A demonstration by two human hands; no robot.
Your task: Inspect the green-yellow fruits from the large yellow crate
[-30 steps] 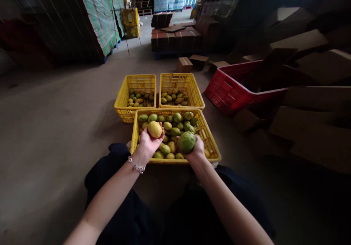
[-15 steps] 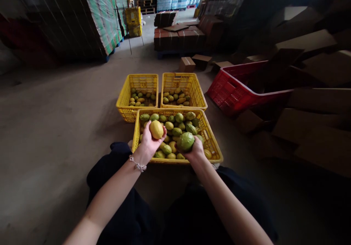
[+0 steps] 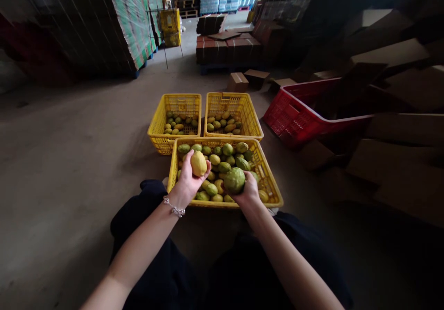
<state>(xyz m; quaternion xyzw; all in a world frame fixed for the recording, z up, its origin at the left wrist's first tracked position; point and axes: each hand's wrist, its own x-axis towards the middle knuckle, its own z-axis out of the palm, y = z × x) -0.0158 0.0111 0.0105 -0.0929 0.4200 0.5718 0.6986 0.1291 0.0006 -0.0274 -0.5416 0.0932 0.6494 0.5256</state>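
Note:
A yellow fruit (image 3: 199,163) rests in my left hand (image 3: 188,179), its fingers curled round it; a silvery bracelet circles that wrist. My right hand (image 3: 250,191) grips a bumpy green fruit (image 3: 234,180). Both hands are above the near yellow crate (image 3: 226,204), which holds many green and yellow fruits. Directly behind it stand two more yellow crates, the back left crate (image 3: 158,137) and the back right crate (image 3: 255,120), each with a layer of smaller-looking fruits at the bottom.
To the right, a red crate (image 3: 297,118) stands beside piled cardboard (image 3: 391,53). Small boxes (image 3: 237,82) lie beyond the yellow crates, in front of a pallet of brown cartons (image 3: 227,50). A wrapped green stack (image 3: 130,28) rises at the back left.
The yellow fruit in my left hand has turned to a more upright angle. The green fruit has also turned slightly in my right hand. Both hands stay over the near crate.

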